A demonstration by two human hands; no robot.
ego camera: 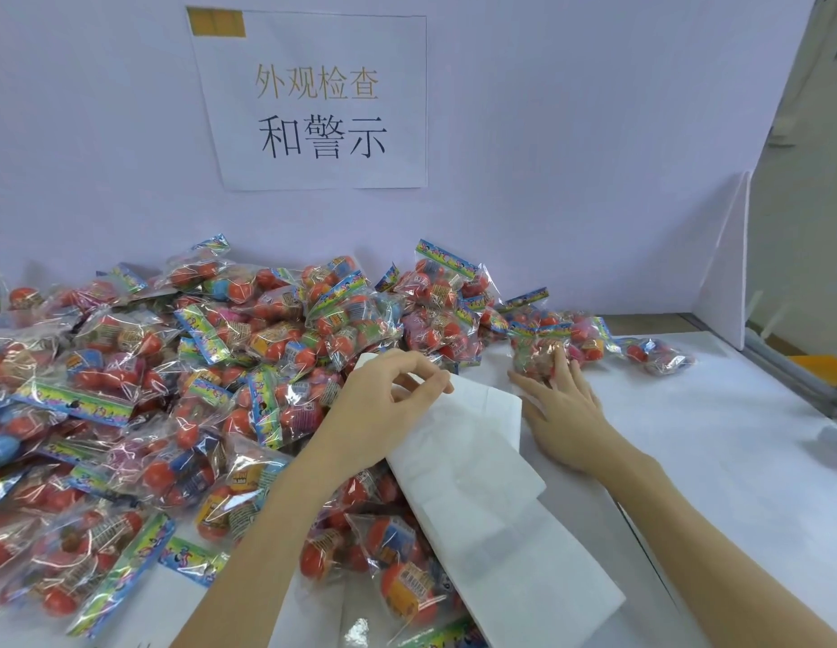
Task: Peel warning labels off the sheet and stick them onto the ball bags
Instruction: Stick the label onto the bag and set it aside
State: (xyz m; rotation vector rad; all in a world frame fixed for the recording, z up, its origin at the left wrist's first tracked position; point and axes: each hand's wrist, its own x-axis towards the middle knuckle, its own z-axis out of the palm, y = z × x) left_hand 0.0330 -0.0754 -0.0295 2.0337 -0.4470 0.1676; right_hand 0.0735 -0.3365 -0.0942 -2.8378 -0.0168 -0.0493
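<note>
The upper edge of the white label sheet [458, 465] is pinched by the curled fingers [435, 378] of the left hand [384, 413]. One ball bag [538, 355] is touched by the straight, spread right hand [561, 413], palm down on the worktop [716, 460]. A large uncounted pile of ball bags [173, 390] lies leftward.

Bag heap [173, 390] fills table [711, 460] from 9 to 12 o'clock, against back wall. Label sheets [477, 484] at centre, overlapping heap edge. Single bag [538, 357] at 1 o'clock. Paper sign [314, 100] on wall, 12 o'clock.
</note>
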